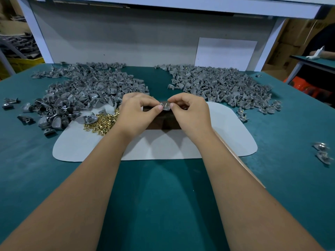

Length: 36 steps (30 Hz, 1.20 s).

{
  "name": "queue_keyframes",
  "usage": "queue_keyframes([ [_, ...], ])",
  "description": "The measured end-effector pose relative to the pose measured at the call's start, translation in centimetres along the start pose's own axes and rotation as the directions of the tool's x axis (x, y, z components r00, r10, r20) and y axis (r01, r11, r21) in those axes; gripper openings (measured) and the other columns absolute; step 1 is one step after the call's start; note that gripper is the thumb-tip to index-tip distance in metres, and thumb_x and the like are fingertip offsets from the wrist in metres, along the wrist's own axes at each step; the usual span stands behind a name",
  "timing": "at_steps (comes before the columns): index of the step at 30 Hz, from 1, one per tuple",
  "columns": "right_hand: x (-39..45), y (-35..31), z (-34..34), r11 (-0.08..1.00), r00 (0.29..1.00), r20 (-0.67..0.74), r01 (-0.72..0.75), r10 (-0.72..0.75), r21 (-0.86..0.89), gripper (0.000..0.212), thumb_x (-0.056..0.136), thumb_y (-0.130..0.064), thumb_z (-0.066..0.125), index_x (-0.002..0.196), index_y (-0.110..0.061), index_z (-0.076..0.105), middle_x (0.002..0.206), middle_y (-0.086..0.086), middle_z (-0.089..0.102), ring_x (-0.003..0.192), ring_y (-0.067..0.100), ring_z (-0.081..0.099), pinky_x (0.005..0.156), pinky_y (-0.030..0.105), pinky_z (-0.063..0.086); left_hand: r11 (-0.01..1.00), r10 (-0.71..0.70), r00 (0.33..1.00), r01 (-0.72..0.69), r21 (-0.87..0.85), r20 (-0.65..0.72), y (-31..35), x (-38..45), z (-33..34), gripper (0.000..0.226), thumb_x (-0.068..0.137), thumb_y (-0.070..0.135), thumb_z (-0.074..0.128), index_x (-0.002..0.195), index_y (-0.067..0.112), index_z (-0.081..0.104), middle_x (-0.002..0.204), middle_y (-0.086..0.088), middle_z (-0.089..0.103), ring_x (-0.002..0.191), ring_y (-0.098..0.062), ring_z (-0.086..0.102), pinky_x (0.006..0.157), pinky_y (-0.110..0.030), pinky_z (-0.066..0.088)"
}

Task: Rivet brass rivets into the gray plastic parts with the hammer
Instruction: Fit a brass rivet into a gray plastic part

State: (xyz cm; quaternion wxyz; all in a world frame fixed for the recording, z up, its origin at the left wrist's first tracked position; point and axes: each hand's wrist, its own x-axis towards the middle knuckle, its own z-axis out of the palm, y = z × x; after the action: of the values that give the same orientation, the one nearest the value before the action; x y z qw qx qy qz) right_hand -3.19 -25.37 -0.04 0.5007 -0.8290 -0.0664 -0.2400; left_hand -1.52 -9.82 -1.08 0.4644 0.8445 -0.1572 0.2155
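Head view: at frame centre my left hand (139,113) and right hand (190,113) both pinch one gray plastic part (165,106) between curled fingertips, above a dark block (163,122). Brass rivets (101,122) lie centre-left; gray parts (87,91) pile upper left.

I'm looking at a factory assembly bench: green work mat (163,196), heaps of gray plastic parts (87,87), loose brass rivets (101,123), stacked cardboard boxes (297,38) behind.

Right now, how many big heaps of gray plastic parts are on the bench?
2: left heap behind the left hand, right heap behind the right hand. Loose strays lie outside both.
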Motion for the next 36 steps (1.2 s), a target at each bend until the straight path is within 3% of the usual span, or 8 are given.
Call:
queue_keyframes([
  [6,0.0,-0.1,0.0,1.000,1.000,0.012,0.002,-0.002,-0.016,0.019,0.086,-0.006,0.061,0.090,-0.019,0.074,0.083,-0.010,0.068,0.078,0.000,0.060,0.073,0.009,0.045,1.000,0.014,1.000,-0.014,-0.015,0.012,-0.3,0.4,0.1,0.010,0.089,0.018,0.071,0.095,0.016,0.078,0.098,0.004,0.071,0.120,-0.030,0.054,0.108,-0.048,0.038],
  [13,0.1,-0.4,0.0,0.998,0.998,0.009,-0.058,0.058,0.021,0.023,0.088,-0.006,0.055,0.091,-0.019,0.073,0.088,-0.009,0.068,0.090,0.009,0.063,0.086,0.025,0.049,0.999,0.000,1.000,0.000,-0.036,0.006,-0.3,0.3,0.2,0.010,0.090,0.018,0.070,0.095,0.017,0.078,0.098,0.005,0.071,0.120,-0.027,0.054,0.110,-0.048,0.035],
  [16,0.0,-0.3,0.0,0.998,0.999,0.011,-0.051,0.051,0.032,0.022,0.089,-0.008,0.055,0.093,-0.020,0.073,0.087,-0.011,0.068,0.089,0.009,0.063,0.085,0.026,0.049,0.998,-0.017,1.000,0.017,-0.068,0.009,-0.2,0.2,0.3,0.010,0.090,0.017,0.070,0.095,0.015,0.078,0.097,0.005,0.070,0.119,-0.025,0.055,0.111,-0.047,0.035],
  [23,0.3,0.1,0.9,0.986,0.998,0.049,0.032,-0.024,-0.162,0.013,0.088,-0.020,0.061,0.087,-0.027,0.072,0.093,-0.003,0.067,0.096,0.023,0.058,0.090,0.045,0.045,0.997,-0.008,1.000,0.008,-0.073,0.009,0.0,0.1,0.3,0.009,0.087,0.013,0.073,0.093,0.011,0.079,0.094,0.004,0.070,0.113,-0.024,0.060,0.108,-0.047,0.039],
  [29,0.7,0.0,1.2,0.973,0.999,0.037,0.025,-0.017,-0.228,0.011,0.086,-0.020,0.064,0.081,-0.026,0.072,0.091,-0.002,0.066,0.095,0.025,0.057,0.088,0.047,0.045,0.997,-0.029,0.999,0.030,-0.074,0.018,-0.1,0.0,0.3,0.009,0.086,0.014,0.074,0.094,0.015,0.079,0.091,0.010,0.068,0.113,-0.021,0.060,0.107,-0.044,0.041],
  [33,0.4,0.0,1.2,0.970,0.999,0.037,0.024,-0.016,-0.243,0.010,0.087,-0.020,0.064,0.084,-0.023,0.073,0.093,-0.002,0.066,0.096,0.025,0.057,0.089,0.046,0.044,0.995,-0.065,0.998,0.065,-0.071,0.010,-0.2,-0.1,0.5,0.011,0.082,0.021,0.076,0.092,0.021,0.079,0.098,0.003,0.072,0.115,-0.024,0.060,0.105,-0.045,0.043],
  [36,0.2,-0.6,0.2,0.987,0.997,0.076,-0.007,0.019,-0.160,0.013,0.089,-0.016,0.062,0.093,-0.018,0.074,0.097,-0.002,0.068,0.097,0.018,0.060,0.092,0.039,0.046,0.983,-0.138,0.990,0.136,-0.125,-0.006,0.1,-0.3,0.6,0.014,0.082,0.020,0.076,0.086,0.033,0.075,0.100,0.003,0.073,0.118,-0.023,0.058,0.106,-0.044,0.043],
])
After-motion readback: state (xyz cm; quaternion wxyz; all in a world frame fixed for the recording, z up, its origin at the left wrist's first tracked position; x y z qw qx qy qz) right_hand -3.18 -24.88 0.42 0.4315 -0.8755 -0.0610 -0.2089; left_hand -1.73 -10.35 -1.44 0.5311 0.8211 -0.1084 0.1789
